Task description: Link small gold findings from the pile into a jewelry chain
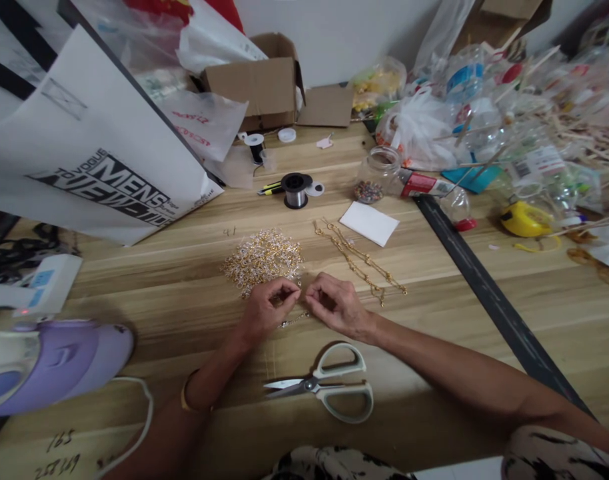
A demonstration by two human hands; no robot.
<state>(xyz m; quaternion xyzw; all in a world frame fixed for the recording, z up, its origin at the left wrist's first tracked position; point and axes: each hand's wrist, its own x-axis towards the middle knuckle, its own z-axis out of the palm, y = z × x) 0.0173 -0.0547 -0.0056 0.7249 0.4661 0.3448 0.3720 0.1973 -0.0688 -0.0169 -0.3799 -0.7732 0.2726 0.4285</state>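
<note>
My left hand (pixel 267 308) and my right hand (pixel 337 305) meet over the wooden table (pixel 434 280), fingertips pinched together. Between and below them hangs a thin silvery chain piece (pixel 294 321); what each pinch holds is too small to name for sure. Just beyond my left hand lies a pile of small gold and silver clasps (pixel 263 259). Several gold chains (pixel 357 259) stretch out beyond my right hand. Grey-handled scissors (pixel 329 387) lie slightly open on the table near me, under my right forearm.
A spool of silver wire (pixel 295 190), a white card (pixel 369 223), a bead jar (pixel 377 175) and a yellow tape measure (pixel 524 220) sit further back. A large white bag (pixel 84 147) and cardboard box (pixel 264 83) stand at the left; a purple appliance (pixel 49 363) at my near left.
</note>
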